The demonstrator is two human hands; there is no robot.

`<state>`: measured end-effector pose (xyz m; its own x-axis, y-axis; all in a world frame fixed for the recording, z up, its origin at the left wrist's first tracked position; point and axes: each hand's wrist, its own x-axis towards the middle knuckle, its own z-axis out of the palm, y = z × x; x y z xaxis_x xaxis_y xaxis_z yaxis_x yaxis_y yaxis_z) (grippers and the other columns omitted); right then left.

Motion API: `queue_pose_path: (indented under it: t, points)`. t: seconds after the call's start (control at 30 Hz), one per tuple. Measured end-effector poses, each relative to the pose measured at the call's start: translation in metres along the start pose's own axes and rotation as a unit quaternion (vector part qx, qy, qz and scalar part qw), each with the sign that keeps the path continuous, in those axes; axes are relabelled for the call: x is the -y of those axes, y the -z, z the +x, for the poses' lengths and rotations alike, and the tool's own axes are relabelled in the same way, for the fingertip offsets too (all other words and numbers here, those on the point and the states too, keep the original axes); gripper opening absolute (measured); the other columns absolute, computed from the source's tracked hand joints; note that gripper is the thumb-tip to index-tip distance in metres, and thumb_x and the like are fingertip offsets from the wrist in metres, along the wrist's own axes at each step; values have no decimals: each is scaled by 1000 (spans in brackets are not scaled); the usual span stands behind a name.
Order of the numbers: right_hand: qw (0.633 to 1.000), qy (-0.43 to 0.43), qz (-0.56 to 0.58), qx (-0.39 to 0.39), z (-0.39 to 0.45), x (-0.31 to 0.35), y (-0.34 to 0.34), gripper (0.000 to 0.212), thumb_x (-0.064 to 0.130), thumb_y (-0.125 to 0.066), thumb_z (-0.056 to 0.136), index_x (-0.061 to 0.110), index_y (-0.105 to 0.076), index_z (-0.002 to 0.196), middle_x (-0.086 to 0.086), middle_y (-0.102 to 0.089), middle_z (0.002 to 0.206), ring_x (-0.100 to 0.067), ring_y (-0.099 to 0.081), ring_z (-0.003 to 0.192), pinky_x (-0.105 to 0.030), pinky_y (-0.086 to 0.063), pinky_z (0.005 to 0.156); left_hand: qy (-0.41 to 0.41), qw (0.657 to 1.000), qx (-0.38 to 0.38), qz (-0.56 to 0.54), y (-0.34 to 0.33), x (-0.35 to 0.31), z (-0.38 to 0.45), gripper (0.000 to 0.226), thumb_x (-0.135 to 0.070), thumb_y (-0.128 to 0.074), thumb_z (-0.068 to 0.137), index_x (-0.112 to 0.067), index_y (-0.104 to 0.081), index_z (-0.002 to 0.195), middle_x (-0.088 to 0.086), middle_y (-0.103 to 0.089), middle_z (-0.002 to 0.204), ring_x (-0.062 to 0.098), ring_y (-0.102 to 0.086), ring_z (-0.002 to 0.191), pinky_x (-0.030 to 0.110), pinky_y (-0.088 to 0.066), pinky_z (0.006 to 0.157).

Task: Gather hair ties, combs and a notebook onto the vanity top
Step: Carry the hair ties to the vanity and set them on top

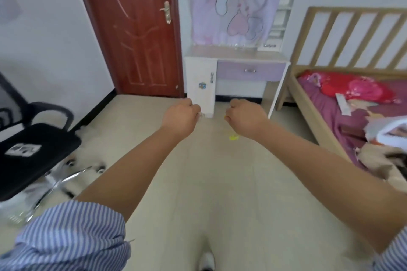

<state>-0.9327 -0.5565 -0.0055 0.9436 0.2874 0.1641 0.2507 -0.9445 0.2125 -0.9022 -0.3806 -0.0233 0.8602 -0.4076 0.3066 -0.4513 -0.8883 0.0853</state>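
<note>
Both my arms reach forward over the tiled floor toward the vanity top point(235, 54), which stands against the far wall under a pink cartoon cloth. My left hand point(181, 114) is closed, and a small pale, glassy thing point(201, 115) pokes out by its fingers. My right hand point(245, 114) is also closed, with a bit of yellow point(226, 118) showing at its fingertips. A small yellow item point(234, 137) shows just under my right wrist; I cannot tell whether it hangs from that hand or lies on the floor. A white box point(269, 46) sits at the vanity's back right.
A black office chair point(33, 149) on chrome legs stands at the left, with a printed card on its seat. A red-brown door point(136, 35) is shut left of the vanity. On the right a wooden bed point(319, 130) holds red bedding, papers and clothes.
</note>
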Motion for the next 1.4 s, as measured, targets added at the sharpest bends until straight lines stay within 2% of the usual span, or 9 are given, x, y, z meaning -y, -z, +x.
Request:
queue_pose_path:
  t: [0.33, 0.6, 0.73, 0.87, 1.0, 1.1, 1.2, 1.3, 1.4]
  points:
    - [997, -71, -18, -6, 254, -201, -74, 21, 10, -43, 96, 2, -62, 100, -14, -59, 107, -30, -56, 99, -31, -37, 64, -56, 998, 5, 39, -86, 32, 341, 28, -21, -39, 99, -6, -60, 110, 15, -60, 109, 31, -53, 103, 37, -45, 77]
    - [995, -87, -7, 41, 450, -350, -183, 20, 14, -48, 95, 3, -64, 101, -13, -61, 107, -30, -58, 99, -33, -47, 73, -52, 998, 24, 38, -207, 63, 583, 26, -18, -41, 98, -5, -62, 106, 16, -61, 103, 31, -54, 96, 36, -44, 71]
    - [997, -65, -26, -23, 552, -407, -214, 21, 8, -88, 47, 7, -67, 48, -9, -65, 52, -24, -63, 49, -24, -52, 46, -20, 998, 32, 49, -251, 95, 692, 24, -17, -43, 97, -7, -62, 107, 14, -61, 103, 30, -54, 95, 33, -38, 66]
    - [998, -60, -16, 14, 657, -442, -254, 10, 9, -80, 64, 5, -71, 61, -13, -70, 69, -27, -67, 69, -28, -53, 59, 12, 998, 34, 54, -287, 141, 780, 24, -17, -44, 96, -5, -64, 104, 16, -62, 100, 31, -54, 94, 35, -41, 68]
    - [998, -46, 34, 14, 770, -466, -311, 33, 17, -94, 28, 12, -63, 37, -4, -62, 44, -22, -63, 42, -18, -48, 37, 43, 998, 37, 39, -341, 202, 879, 26, -19, -44, 96, -3, -63, 102, 16, -62, 102, 30, -54, 98, 37, -46, 73]
    - [997, -61, 17, 37, 855, -487, -356, 27, 18, -93, 42, 10, -68, 48, -7, -67, 54, -25, -67, 52, -23, -52, 42, 42, 997, 65, 29, -391, 247, 957, 27, -22, -41, 97, -5, -61, 107, 14, -60, 107, 28, -52, 103, 37, -45, 81]
    - [992, -78, 49, 82, 943, -507, -408, 22, 21, -53, 93, 4, -67, 96, -13, -65, 104, -28, -59, 101, -36, -50, 79, 41, 992, 115, 19, -436, 288, 1033, 29, -24, -40, 98, -6, -59, 109, 13, -59, 110, 27, -51, 105, 35, -45, 81]
    - [986, -104, 93, 96, 1021, -522, -437, 25, 15, -46, 96, 1, -66, 98, -16, -64, 105, -32, -57, 101, -39, -48, 80, 24, 993, 110, 25, -462, 316, 1094, 16, -19, -65, 86, -3, -68, 88, 16, -67, 86, 30, -63, 82, 33, -53, 61]
    - [987, -111, 107, 39, 1089, -529, -467, 12, 7, -77, 72, -2, -70, 66, -19, -68, 72, -35, -66, 68, -36, -54, 57, 10, 998, 29, 50, -496, 343, 1144, 24, -8, -91, 51, -5, -68, 54, 11, -63, 47, 26, -60, 41, 21, -48, 34]
